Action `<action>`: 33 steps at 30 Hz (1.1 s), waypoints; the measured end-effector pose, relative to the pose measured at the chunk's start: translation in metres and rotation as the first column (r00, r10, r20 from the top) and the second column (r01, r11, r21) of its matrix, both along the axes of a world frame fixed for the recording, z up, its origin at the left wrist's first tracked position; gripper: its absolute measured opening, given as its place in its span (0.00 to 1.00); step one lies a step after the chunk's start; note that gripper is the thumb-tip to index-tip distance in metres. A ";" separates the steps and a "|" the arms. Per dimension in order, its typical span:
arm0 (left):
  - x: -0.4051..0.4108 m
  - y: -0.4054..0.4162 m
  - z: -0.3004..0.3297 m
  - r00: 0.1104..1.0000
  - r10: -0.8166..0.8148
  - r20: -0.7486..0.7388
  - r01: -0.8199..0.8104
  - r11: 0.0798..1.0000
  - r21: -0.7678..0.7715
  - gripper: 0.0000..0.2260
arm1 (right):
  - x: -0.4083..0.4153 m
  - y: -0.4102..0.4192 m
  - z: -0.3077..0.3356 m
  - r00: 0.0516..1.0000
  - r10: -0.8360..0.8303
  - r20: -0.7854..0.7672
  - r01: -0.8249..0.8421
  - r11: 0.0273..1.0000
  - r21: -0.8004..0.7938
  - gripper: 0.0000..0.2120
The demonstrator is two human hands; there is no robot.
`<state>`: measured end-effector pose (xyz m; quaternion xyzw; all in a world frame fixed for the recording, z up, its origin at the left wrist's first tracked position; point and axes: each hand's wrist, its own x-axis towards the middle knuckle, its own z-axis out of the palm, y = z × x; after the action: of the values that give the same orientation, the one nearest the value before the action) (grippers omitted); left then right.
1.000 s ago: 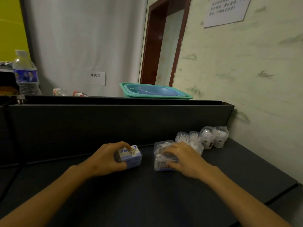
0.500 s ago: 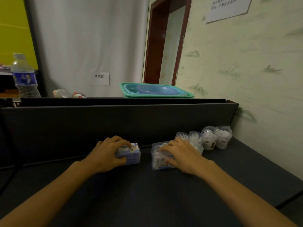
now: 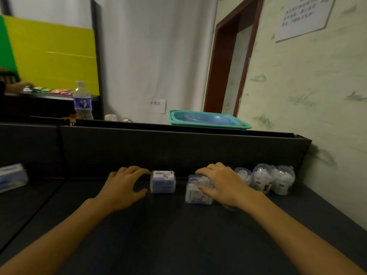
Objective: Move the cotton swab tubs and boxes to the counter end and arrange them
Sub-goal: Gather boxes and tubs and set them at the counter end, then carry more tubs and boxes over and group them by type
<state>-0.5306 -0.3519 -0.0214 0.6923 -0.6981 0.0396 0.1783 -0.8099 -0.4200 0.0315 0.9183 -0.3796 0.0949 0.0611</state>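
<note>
Two boxes, three tubs sitting at counter end
Left hand point(image 3: 123, 188) hovering spread beside purple box point(image 3: 162, 182); right hand point(image 3: 222, 185) gripping clear box point(image 3: 195, 193); tubs point(image 3: 264, 179) touching

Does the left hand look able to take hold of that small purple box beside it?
Probably yes. The left hand sits open right beside the purple box, fingertips nearly at its top edge, with only bare counter between them. The right hand is busy on the clear box.

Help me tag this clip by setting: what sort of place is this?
Probably a small shop or stockroom counter. Packaged cotton swab tubs line the dark counter, packaged goods lie on a far shelf, and printed notices hang on the wall.
</note>
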 end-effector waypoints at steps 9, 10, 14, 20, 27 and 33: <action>0.013 0.133 -0.016 0.950 0.305 0.062 -0.304 0.952 -0.030 0.25 | 0.068 0.048 -0.020 0.958 0.263 0.118 -0.269 0.962 0.036 0.25; 0.016 0.149 -0.017 0.941 0.330 0.072 -0.329 0.944 -0.022 0.25 | 0.079 0.057 -0.022 0.948 0.291 0.130 -0.299 0.953 0.043 0.25; 0.038 0.202 -0.013 0.910 0.409 0.075 -0.408 0.913 -0.022 0.25 | 0.121 0.094 -0.027 0.914 0.384 0.133 -0.395 0.915 0.079 0.26; 0.089 0.270 -0.008 0.858 0.512 0.041 -0.512 0.859 -0.026 0.25 | 0.192 0.138 -0.022 0.872 0.481 0.088 -0.486 0.872 0.056 0.26; 0.177 0.340 -0.006 0.844 0.534 0.042 -0.534 0.845 0.001 0.24 | 0.286 0.193 -0.022 0.871 0.487 0.065 -0.491 0.868 0.070 0.26; 0.265 0.387 -0.005 0.838 0.543 0.046 -0.544 0.839 0.011 0.24 | 0.361 0.221 -0.020 0.897 0.440 0.033 -0.441 0.895 0.067 0.27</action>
<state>-0.2661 0.0354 -0.0259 0.8630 -0.4770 0.0945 0.1370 -0.4491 -0.1994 0.0115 0.9811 -0.1655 0.1003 0.0014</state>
